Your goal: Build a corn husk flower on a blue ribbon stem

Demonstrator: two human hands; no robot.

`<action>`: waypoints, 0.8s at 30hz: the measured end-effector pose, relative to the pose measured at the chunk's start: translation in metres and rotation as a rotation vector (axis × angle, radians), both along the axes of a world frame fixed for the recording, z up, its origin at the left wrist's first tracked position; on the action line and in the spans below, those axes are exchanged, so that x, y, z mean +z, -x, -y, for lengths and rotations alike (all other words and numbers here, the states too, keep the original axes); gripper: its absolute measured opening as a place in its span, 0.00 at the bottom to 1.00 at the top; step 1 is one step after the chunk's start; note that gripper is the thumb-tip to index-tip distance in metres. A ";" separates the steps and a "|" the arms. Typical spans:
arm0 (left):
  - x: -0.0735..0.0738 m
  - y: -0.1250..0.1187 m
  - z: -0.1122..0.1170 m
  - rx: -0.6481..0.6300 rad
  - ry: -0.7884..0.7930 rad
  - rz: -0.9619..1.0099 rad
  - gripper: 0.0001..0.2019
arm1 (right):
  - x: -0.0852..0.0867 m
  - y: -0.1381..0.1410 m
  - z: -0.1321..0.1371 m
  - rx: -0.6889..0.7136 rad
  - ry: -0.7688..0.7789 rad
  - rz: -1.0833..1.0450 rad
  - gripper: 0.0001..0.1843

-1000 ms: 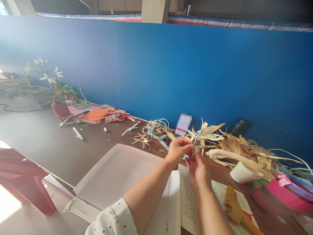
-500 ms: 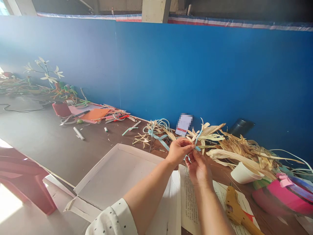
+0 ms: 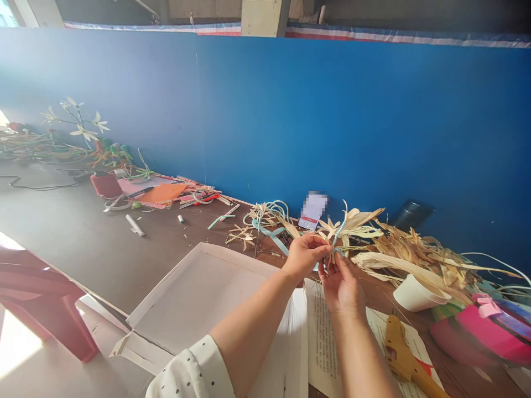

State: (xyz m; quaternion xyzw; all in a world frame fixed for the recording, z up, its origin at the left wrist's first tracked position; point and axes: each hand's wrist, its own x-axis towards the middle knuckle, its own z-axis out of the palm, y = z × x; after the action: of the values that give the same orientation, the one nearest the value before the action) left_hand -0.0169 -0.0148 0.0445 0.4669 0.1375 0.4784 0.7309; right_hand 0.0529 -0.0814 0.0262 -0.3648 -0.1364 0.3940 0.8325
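Observation:
My left hand [image 3: 305, 255] is closed, its thumb and fingertips pinching a craft flower stem wrapped in light blue tape [image 3: 339, 228]. Just below, my right hand [image 3: 345, 284] has its thumb and fingers closed on the lower part of the same stem. Pale husk petals [image 3: 329, 226] stick out around the stem above my fingertips, overlapping in view with the husks behind. My fingers hide the stem's lower end. Left of my hands lie a loose light blue strip [image 3: 271, 235] and dried husk flowers [image 3: 243, 236].
A shallow white box [image 3: 199, 309] lies under my left forearm. On printed paper [image 3: 321, 337] to the right rests a yellow glue gun [image 3: 400, 351]. Dried corn husks [image 3: 418, 254], a white cup [image 3: 417, 293] and a pink bag [image 3: 477, 331] stand beyond. A phone [image 3: 313, 210] leans against the blue partition [image 3: 352, 121].
My right hand has turned and shifted slightly right, its fingers moving along the stem. The light blue tape end that hung below my fingers shows less now. My left hand stays nearly still.

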 end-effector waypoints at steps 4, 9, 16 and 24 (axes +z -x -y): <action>0.001 0.000 0.001 0.000 -0.007 -0.009 0.18 | -0.001 -0.002 0.000 0.007 0.004 0.011 0.08; 0.000 0.000 0.000 0.011 -0.020 -0.016 0.18 | 0.000 0.000 -0.001 0.032 -0.006 0.026 0.07; 0.000 -0.001 0.001 0.029 -0.043 -0.022 0.16 | -0.002 -0.001 0.000 0.058 -0.038 0.079 0.10; 0.000 -0.001 0.002 0.082 -0.080 -0.076 0.17 | -0.003 -0.001 -0.004 0.075 -0.093 0.129 0.14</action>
State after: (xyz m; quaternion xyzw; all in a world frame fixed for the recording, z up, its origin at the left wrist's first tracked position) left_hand -0.0160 -0.0167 0.0443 0.5075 0.1650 0.4949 0.6858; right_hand 0.0543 -0.0777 0.0229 -0.3452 -0.2216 0.3937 0.8226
